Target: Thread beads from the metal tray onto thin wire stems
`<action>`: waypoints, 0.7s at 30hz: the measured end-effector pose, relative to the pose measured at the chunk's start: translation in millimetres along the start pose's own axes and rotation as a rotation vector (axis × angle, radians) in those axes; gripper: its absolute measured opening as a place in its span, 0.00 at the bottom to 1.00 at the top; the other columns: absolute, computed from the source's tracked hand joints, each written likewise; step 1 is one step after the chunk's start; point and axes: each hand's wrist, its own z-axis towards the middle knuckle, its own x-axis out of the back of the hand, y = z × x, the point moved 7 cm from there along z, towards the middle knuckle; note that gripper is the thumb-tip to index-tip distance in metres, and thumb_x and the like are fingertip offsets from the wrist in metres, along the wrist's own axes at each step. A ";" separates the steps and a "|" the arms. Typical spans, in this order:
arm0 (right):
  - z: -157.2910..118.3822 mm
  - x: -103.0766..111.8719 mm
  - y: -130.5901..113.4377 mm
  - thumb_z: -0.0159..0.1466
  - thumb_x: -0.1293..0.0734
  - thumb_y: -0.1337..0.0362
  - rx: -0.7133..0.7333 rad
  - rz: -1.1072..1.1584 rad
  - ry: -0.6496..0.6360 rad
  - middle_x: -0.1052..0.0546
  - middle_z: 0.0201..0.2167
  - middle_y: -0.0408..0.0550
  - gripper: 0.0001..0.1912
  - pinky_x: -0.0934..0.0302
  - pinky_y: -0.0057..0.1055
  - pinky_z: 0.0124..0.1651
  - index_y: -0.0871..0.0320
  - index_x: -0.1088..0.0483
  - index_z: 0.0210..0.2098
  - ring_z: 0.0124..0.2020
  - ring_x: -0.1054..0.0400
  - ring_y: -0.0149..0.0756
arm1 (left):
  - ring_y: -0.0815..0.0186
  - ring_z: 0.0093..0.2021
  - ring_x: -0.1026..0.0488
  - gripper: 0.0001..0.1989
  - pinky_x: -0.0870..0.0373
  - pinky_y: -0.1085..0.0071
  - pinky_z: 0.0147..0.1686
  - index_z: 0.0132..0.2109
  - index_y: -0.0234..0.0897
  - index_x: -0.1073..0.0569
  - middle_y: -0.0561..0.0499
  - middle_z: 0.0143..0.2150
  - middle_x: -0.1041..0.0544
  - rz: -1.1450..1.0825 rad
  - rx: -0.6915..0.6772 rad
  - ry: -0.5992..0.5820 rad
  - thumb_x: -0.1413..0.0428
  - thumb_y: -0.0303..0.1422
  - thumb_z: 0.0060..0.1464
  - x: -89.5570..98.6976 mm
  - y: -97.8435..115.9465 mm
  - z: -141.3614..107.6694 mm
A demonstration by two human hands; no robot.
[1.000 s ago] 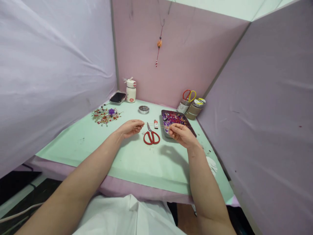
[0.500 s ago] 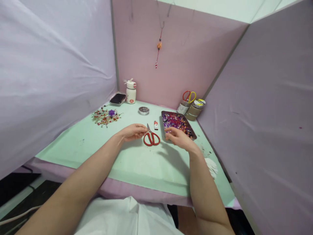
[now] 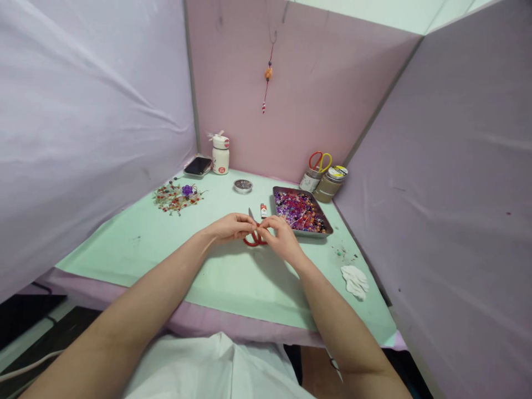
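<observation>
**Both hands brought together over the red-handled scissors**

The left hand [image 3: 230, 227] and the right hand [image 3: 281, 238] are met at their fingertips, low over the middle of the desk [image 3: 236, 288]. The fingers of each are pinched together; what is gripped between them is too fine to be made out. Pale strands of thread [image 3: 298, 218] are seen just beyond the right hand, slanted across the tray, but whether they are held by it cannot be told.

The scissors [image 3: 251, 242] are laid directly under the fingertips, with the long axis run front to back: the blades are pointed at the back wall, tipped slightly left, and the handle loops are turned toward the person.

Just behind the right hand a lighter [image 3: 263, 211] is placed, and beside that hand a tray [image 3: 318, 235] is filled with mixed beads. Behind the tray two jars [image 3: 328, 187] are stood, red and yellow handles being held in one. A round tin [image 3: 243, 187], a white bottle [image 3: 220, 159] and a pile of beaded pieces [image 3: 174, 202] are set farther left. A crumpled white cloth or glove [image 3: 355, 281] is left near the right forearm.

The scissors' middle and part of the loops are covered by the fingers; both forearms are cut off below.
</observation>
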 end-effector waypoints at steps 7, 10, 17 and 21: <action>-0.3 5.3 5.6 0.62 0.38 0.63 -0.016 0.091 0.055 0.30 0.35 0.47 0.08 0.42 0.33 0.46 0.57 0.31 0.28 0.39 0.35 0.35 | 0.75 0.21 0.43 0.13 0.48 0.75 0.22 0.31 0.33 0.24 0.56 0.20 0.35 -0.014 0.010 -0.037 0.35 0.38 0.40 0.2 0.1 -1.3; -0.7 2.5 5.4 0.62 0.39 0.63 -0.012 0.085 0.056 0.31 0.35 0.47 0.08 0.40 0.31 0.42 0.57 0.31 0.28 0.36 0.35 0.33 | 0.76 0.21 0.46 0.13 0.50 0.75 0.22 0.31 0.32 0.24 0.57 0.20 0.36 -0.054 0.024 -0.083 0.35 0.38 0.41 -3.5 0.5 -2.8; -4.5 5.7 6.1 0.64 0.41 0.62 -0.013 -0.094 0.145 0.36 0.47 0.53 0.11 0.38 0.34 0.42 0.56 0.30 0.42 0.38 0.34 0.36 | 0.77 0.20 0.47 0.13 0.52 0.76 0.21 0.28 0.31 0.27 0.57 0.20 0.38 -0.088 0.016 0.019 0.34 0.36 0.39 1.1 1.8 -1.8; -13.1 23.4 -6.6 0.65 0.41 0.60 0.026 -0.212 0.368 0.38 0.49 0.56 0.15 0.39 0.38 0.45 0.56 0.32 0.48 0.41 0.36 0.40 | 0.77 0.20 0.45 0.13 0.51 0.76 0.21 0.29 0.31 0.27 0.56 0.21 0.37 -0.130 -0.008 0.110 0.35 0.35 0.39 7.8 2.6 -1.0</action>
